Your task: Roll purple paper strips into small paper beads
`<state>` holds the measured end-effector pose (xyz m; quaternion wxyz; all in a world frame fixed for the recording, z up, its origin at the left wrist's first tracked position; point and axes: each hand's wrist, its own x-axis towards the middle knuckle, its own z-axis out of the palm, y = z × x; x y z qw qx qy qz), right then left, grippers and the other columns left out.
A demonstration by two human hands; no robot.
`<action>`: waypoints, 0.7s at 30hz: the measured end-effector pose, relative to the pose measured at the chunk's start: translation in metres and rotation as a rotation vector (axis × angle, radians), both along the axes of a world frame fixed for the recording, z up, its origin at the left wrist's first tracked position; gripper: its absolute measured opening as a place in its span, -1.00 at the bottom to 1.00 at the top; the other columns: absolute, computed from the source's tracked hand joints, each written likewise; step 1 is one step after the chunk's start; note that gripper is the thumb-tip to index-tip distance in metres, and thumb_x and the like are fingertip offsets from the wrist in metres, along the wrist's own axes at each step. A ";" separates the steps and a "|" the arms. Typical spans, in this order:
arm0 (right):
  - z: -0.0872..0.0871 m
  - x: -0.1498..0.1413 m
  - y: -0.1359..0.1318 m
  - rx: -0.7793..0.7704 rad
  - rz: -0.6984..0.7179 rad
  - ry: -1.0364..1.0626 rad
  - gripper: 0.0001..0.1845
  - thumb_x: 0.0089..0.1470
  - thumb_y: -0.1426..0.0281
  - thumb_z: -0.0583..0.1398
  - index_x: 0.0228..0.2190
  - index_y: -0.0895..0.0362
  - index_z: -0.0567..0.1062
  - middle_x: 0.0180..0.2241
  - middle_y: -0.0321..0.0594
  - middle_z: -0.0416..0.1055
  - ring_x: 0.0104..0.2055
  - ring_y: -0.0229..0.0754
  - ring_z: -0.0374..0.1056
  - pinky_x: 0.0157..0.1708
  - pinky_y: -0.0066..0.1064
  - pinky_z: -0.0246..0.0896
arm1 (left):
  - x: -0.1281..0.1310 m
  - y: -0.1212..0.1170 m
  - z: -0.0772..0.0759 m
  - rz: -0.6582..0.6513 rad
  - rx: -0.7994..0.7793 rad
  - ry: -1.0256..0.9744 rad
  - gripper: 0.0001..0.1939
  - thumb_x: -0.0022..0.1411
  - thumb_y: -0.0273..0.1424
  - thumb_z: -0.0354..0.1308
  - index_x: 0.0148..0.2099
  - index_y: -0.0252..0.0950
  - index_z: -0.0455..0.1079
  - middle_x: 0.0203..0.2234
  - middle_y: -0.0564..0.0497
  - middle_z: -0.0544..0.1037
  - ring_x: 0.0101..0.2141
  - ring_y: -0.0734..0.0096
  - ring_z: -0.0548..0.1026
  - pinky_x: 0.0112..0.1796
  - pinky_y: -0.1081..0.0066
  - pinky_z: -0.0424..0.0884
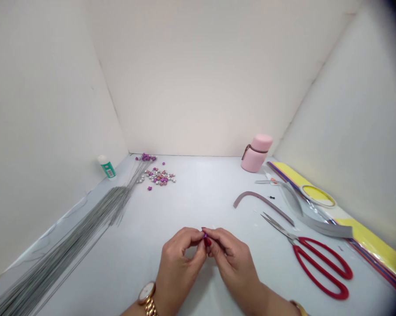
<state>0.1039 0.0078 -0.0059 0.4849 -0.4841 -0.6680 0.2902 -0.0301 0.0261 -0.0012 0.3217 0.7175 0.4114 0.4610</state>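
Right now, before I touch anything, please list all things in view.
wire bundle: one, grey, left
small bottle: one, white and green, back left
beads: many, purple and silver, back centre
flask: one, pink, back right
curved strip: one, mauve, centre right
wide strip: one, grey, right
small scissors: one, silver, back right
red scissors: one, red, front right
tape roll: one, yellow centre, right
paper stack: one, yellow, right edge
purple bead: one, purple, between fingertips
left hand: one, pinching bead, front centre
right hand: one, pinching bead, front centre
watch: one, gold, left wrist
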 end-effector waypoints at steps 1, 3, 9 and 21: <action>0.000 0.000 0.000 0.011 0.002 0.003 -0.75 0.09 0.53 0.02 -0.20 0.11 0.40 -0.41 -0.20 0.36 -0.38 -0.22 0.32 -0.39 -0.41 0.27 | 0.000 0.000 0.000 0.000 -0.025 -0.011 -0.88 0.11 -0.53 0.05 -0.26 -0.32 0.36 -0.41 -0.02 0.49 -0.38 0.44 0.47 -0.34 0.46 0.43; 0.001 0.002 0.001 0.030 0.006 -0.005 -0.74 0.09 0.53 0.02 -0.19 0.11 0.40 -0.42 -0.21 0.35 -0.39 -0.23 0.32 -0.40 -0.41 0.27 | -0.002 0.000 0.002 -0.005 -0.044 -0.007 -0.83 0.13 -0.52 0.04 -0.19 -0.30 0.33 -0.36 -0.02 0.48 -0.35 0.45 0.47 -0.31 0.47 0.42; 0.003 0.004 0.000 0.052 0.004 -0.056 -0.75 0.09 0.53 0.03 -0.20 0.11 0.40 -0.40 -0.20 0.37 -0.36 -0.22 0.32 -0.37 -0.41 0.26 | -0.005 0.003 0.005 -0.023 0.064 0.109 -0.88 0.13 -0.53 0.03 -0.30 -0.28 0.37 -0.46 0.04 0.50 -0.41 0.46 0.45 -0.36 0.47 0.38; 0.003 0.003 0.003 -0.049 0.027 -0.015 -0.75 0.11 0.46 0.01 -0.19 0.11 0.40 -0.42 -0.21 0.41 -0.41 -0.23 0.35 -0.40 -0.42 0.30 | -0.002 0.008 -0.001 -0.026 -0.219 -0.029 -0.89 0.11 -0.45 0.06 -0.36 -0.33 0.40 -0.49 -0.01 0.53 -0.46 0.43 0.48 -0.39 0.46 0.43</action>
